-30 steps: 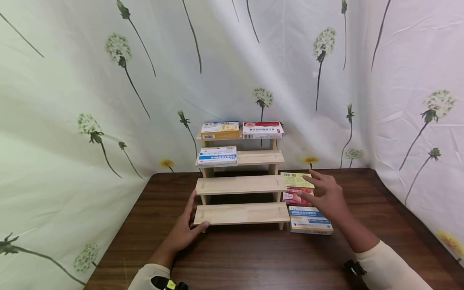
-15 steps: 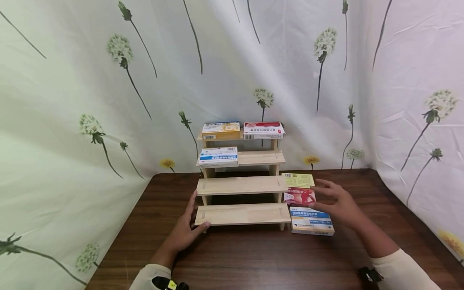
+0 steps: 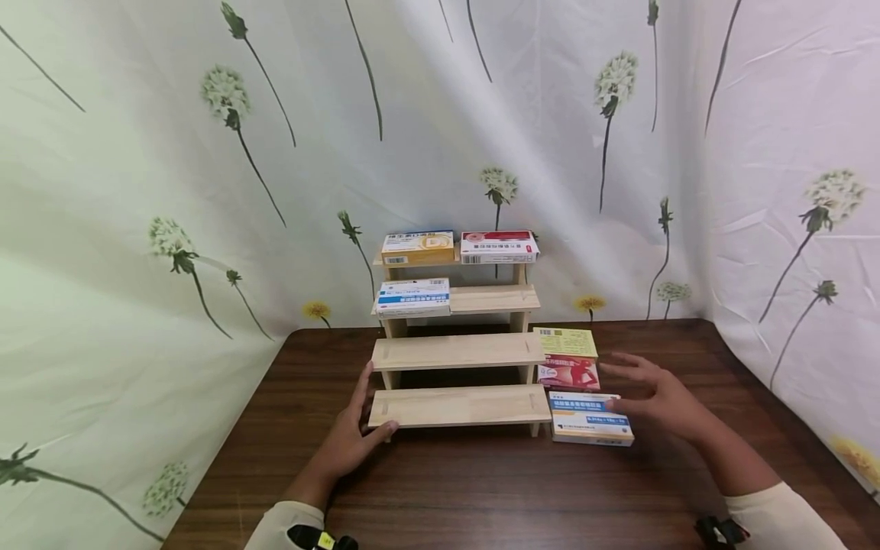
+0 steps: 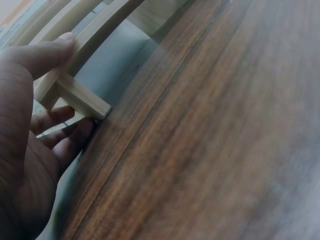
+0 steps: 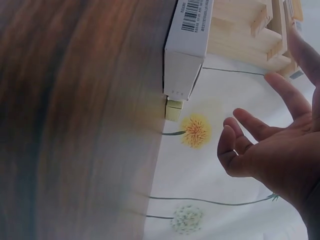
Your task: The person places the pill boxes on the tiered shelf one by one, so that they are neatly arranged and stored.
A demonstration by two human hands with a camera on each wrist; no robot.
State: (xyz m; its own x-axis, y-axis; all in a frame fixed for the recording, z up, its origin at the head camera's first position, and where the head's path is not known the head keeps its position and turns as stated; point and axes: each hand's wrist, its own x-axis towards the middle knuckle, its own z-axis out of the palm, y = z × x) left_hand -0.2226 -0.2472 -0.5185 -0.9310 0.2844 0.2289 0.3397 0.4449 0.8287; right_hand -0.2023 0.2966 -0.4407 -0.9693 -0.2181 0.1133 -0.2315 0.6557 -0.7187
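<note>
My left hand [image 3: 346, 437] grips the left end of a pale wooden stepped rack [image 3: 457, 406]. In the left wrist view its thumb [image 4: 52, 54] lies on the front of the lowest board, with fingers behind the leg [image 4: 85, 97]. My right hand [image 3: 665, 403] hovers, fingers spread, at the right edge of a blue-and-white medicine box [image 3: 591, 420] lying beside the rack. Nothing is in that hand. Behind that box lie a red medicine box [image 3: 567, 372] and a yellow-green one [image 3: 565, 342]. The right wrist view shows the white box's end [image 5: 184, 70] apart from the fingers.
On the rack's top step sit an orange-and-white box [image 3: 418, 248] and a red-and-white box [image 3: 499, 247]. Another blue-and-white box [image 3: 412, 298] occupies the left of the step below. A dandelion-print curtain [image 3: 440, 137] encloses the dark wooden table [image 3: 467, 496].
My right hand has drawn away from the yellow-green and red boxes, rightward and toward me, to the blue-and-white box's edge. My left hand stays on the rack.
</note>
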